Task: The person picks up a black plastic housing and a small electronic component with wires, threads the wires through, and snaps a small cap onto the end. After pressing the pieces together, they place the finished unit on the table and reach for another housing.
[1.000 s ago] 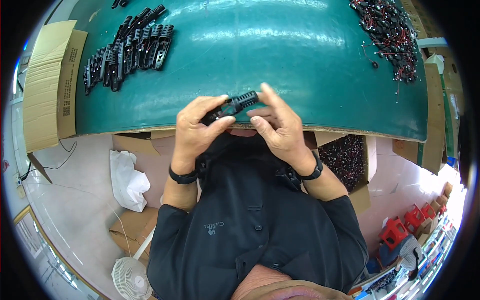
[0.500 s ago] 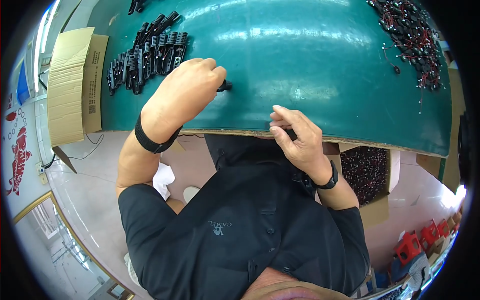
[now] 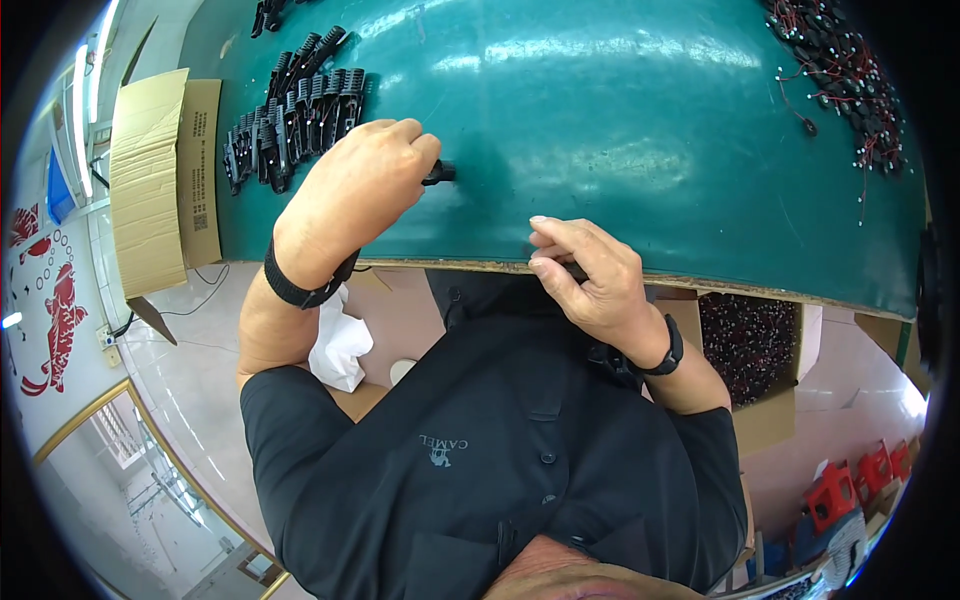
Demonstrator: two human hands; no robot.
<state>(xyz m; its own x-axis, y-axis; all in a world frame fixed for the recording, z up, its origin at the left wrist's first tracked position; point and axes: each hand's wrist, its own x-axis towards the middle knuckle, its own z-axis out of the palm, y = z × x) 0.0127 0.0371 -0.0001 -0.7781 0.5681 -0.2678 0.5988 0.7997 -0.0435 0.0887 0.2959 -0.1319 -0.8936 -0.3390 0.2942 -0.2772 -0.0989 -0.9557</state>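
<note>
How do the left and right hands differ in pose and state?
The left hand is farther out over the table, while the right hand is at its near edge. The left hand is turned back-up; the right hand's thumb stands apart from its fingers. A black part pokes out at the left hand; none shows at the right. Both are bare, with a dark band at each wrist.

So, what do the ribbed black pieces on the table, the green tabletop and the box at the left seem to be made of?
Black pieces: probably moulded plastic, satin, judging by their even black colour and ribbed ends; coated metal can't be ruled out.
Green tabletop: perhaps vinyl or rubber sheeting, smooth and semi-gloss, with streaky light reflections.
Box: matte tan cardboard, judging by its creased panels.
</note>
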